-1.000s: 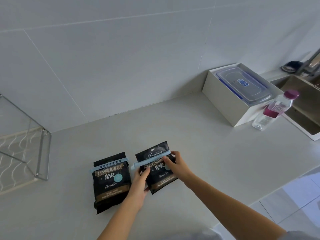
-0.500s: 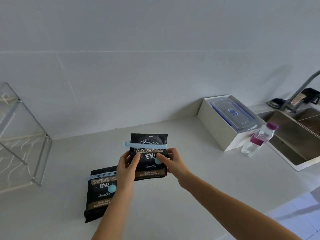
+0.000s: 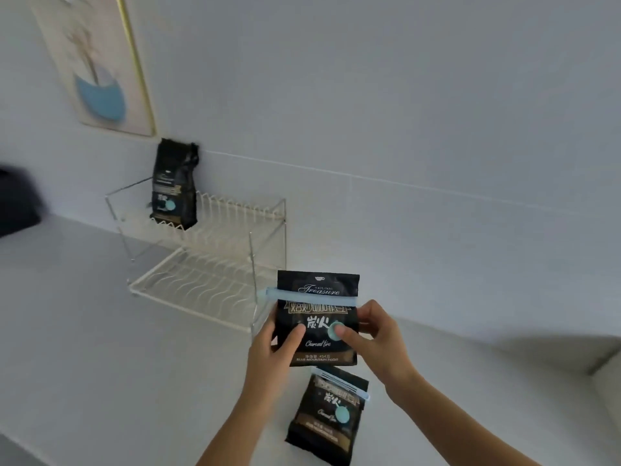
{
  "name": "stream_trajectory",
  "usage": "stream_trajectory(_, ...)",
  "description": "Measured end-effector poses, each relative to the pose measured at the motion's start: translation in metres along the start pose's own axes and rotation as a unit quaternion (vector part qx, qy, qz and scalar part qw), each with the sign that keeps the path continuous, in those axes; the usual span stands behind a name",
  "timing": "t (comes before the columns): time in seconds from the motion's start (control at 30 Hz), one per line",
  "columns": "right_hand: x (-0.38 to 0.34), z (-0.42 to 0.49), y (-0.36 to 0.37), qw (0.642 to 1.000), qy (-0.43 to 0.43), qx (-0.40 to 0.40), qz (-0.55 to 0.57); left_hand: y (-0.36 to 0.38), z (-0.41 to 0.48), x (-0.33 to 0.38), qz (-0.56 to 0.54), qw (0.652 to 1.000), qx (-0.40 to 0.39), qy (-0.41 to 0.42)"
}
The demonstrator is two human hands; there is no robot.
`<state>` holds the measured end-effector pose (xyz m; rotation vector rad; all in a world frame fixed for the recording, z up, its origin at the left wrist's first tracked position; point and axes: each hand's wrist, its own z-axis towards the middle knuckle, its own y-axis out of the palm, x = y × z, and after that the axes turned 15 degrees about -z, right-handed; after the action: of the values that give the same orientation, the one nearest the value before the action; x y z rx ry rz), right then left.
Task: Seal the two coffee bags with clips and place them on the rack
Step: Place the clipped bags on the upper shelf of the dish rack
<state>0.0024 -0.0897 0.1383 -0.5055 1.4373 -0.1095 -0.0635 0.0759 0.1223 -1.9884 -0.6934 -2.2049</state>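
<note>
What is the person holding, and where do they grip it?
A clipped coffee bag, in both hands: left hand on its left edge, right hand on its right edge, thumbs on the front.

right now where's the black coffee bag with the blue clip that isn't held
Head view, bottom centre: the black coffee bag lies on the white counter, just below the held bag, right of the wire rack.

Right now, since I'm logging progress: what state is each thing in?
Held coffee bag: clipped shut, upright, above the counter.
Second coffee bag: clipped shut, lying on the counter.
Third coffee bag: standing on the upper shelf of the rack.
Left hand: grips the held bag.
Right hand: grips the held bag.
</note>
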Motion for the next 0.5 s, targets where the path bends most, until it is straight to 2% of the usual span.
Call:
stream_trajectory(0.13,-0.061,0.041,0.052,0.998,-0.053,-0.016,0.027,-0.049,0.039,0.057,0.000,0.993,0.055,0.104)
stream_trajectory(0.3,-0.141,0.098,0.115,0.991,-0.112,-0.007,0.074,-0.114,0.108,0.129,0.030,0.985,0.049,0.162)
stream_trajectory(0.4,-0.174,0.137,0.154,0.990,-0.118,-0.005,0.077,-0.152,0.154,0.160,0.093,0.975,0.051,0.194)
stream_trajectory(0.5,-0.196,0.172,0.193,0.991,-0.102,-0.032,0.085,-0.188,0.201,0.171,0.142,0.963,0.088,0.211)
